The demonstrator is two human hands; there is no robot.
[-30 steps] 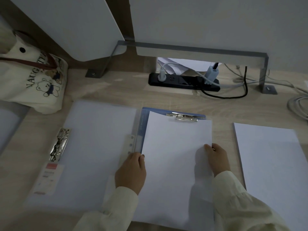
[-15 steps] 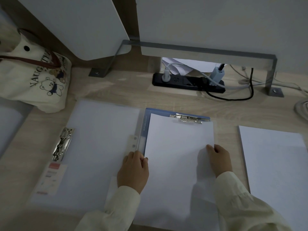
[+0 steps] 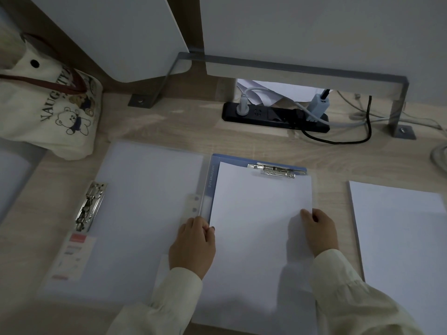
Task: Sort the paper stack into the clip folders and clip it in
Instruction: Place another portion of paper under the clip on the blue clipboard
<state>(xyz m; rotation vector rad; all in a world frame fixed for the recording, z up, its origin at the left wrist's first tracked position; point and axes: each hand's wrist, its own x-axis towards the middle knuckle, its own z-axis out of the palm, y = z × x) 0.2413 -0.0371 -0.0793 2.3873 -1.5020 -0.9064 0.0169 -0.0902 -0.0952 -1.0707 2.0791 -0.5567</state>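
A blue clip folder (image 3: 212,175) lies open in front of me, its metal clip (image 3: 278,170) at the top edge. A white sheaf of paper (image 3: 256,238) lies on it, its top edge right at the clip. My left hand (image 3: 193,245) grips the sheaf's left edge and my right hand (image 3: 319,230) grips its right edge. The folder's translucent cover (image 3: 145,201) is spread to the left, carrying a second metal clip (image 3: 89,205). The remaining paper stack (image 3: 401,243) sits on the desk to the right.
A cream tote bag (image 3: 48,110) with a bear print sits at the back left. A black power strip (image 3: 273,116) with plugs and cables lies at the back, under a grey metal bracket (image 3: 396,105). More cables (image 3: 439,155) coil at the far right.
Both hands have slid the sheaf a little up the folder, so its top edge now sits closer to the clip. The grip on both edges is unchanged.
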